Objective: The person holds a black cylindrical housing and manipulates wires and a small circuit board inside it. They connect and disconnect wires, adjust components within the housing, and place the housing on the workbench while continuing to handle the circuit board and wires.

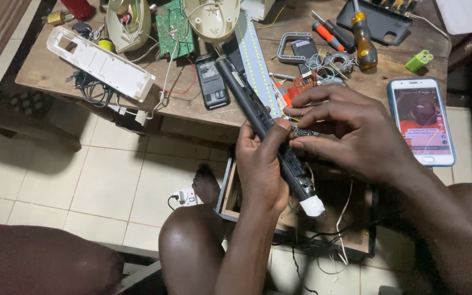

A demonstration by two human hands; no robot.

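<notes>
Black long slim device body (269, 128) sits mid-frame, running diagonally from upper left to lower right, white cap at its lower end. Left hand (260, 164) has its grip wrapped tight round the device's middle, thumb on top. Right hand (350, 134) pinches a small dark strip part (304, 131) against the device, fingers nearly closed. Wooden desk (45, 68) fills the upper frame; phone (422, 121) at right, screwdrivers (364, 41) upper right, green circuit board (173, 27) top centre.
</notes>
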